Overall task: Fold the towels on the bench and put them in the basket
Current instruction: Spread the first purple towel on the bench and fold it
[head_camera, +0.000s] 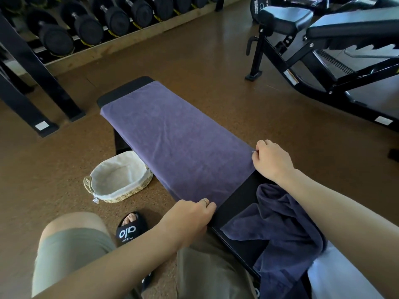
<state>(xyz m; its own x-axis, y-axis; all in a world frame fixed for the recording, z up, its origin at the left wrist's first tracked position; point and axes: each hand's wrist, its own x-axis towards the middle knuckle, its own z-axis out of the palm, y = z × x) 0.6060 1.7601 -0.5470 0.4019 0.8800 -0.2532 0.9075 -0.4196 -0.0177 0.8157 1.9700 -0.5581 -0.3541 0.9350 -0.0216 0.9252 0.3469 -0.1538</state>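
Observation:
A purple towel (172, 134) lies spread flat along the black bench (239, 197), reaching almost to its far end. My left hand (190, 214) pinches the towel's near left corner. My right hand (272, 160) pinches the near right corner at the bench's right edge. A second, darker towel (280, 229) lies crumpled on the near part of the bench under my right forearm. A woven basket (117, 176) with a pale cloth lining stands empty on the floor left of the bench.
My knee in olive shorts (71, 251) and a black slipper (130, 229) are near the basket. A dumbbell rack (86, 29) stands at the far left. An incline bench (323, 50) fills the far right. Brown floor surrounds the bench.

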